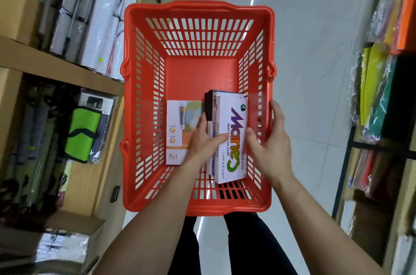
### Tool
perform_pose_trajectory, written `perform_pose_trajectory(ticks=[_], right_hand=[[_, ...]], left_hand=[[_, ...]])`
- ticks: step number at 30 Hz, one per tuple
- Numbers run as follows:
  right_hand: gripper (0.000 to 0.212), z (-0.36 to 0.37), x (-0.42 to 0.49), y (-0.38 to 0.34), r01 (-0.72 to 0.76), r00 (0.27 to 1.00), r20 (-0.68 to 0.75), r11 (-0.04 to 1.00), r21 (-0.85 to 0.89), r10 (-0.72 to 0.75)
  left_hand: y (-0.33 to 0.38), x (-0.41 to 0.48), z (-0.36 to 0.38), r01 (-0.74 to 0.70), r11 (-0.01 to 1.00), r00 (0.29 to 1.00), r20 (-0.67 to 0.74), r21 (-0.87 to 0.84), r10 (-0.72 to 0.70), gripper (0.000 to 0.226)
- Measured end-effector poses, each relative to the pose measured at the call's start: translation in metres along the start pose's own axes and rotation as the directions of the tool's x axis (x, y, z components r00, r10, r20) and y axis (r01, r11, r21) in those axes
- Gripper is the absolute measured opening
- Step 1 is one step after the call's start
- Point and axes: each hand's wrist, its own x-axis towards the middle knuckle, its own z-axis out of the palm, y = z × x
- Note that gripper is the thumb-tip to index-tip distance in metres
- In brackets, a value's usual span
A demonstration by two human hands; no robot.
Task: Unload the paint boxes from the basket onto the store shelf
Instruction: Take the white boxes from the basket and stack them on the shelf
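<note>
Store aisle seen from above. Wooden shelf (56,65) on the left with wrapped rolls and a green pouch (82,134); rack on the right with coloured paper sheets (378,85) in plastic. Pale tiled floor (315,38) down the middle. Red slotted plastic basket (198,11) sits in front of the person's dark-trousered legs, far half of its floor bare.

Paint boxes all in the near half of the basket. White Marie's watercolour box (233,137), 12 colours, stands on a long edge near the right wall, long axis running near-to-far, printed face up. Dark thin boxes (210,108) packed against its left side, same direction; count unclear. White-and-orange paint box (180,130) lies flat to the left, long axis also near-to-far, printed tube pointing away.

Left hand (203,142) reaches in, fingers spread over the dark boxes and the flat box's right edge, thumb laid on the watercolour box face. Right hand (267,139) open, thumb against that box's right side, fingers (275,112) extended along the basket's right wall. The watercolour box sits between the two hands; firm grip cannot be told.
</note>
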Motion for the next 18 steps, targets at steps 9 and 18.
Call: perform_pose_trajectory(ticks=[9, 18], right_hand=[[0.082, -0.020, -0.007, -0.023, 0.015, 0.997, 0.072, 0.986, -0.164, -0.003], [0.071, -0.021, -0.070, -0.136, 0.019, 0.890, 0.437, 0.967, 0.252, -0.132]], left_hand=[[0.034, -0.064, -0.041, -0.168, 0.980, 0.984, -0.076, -0.106, 0.161, 0.094], [0.105, -0.198, -0.110, -0.354, 0.844, 0.931, -0.239, -0.403, 0.276, 0.068]])
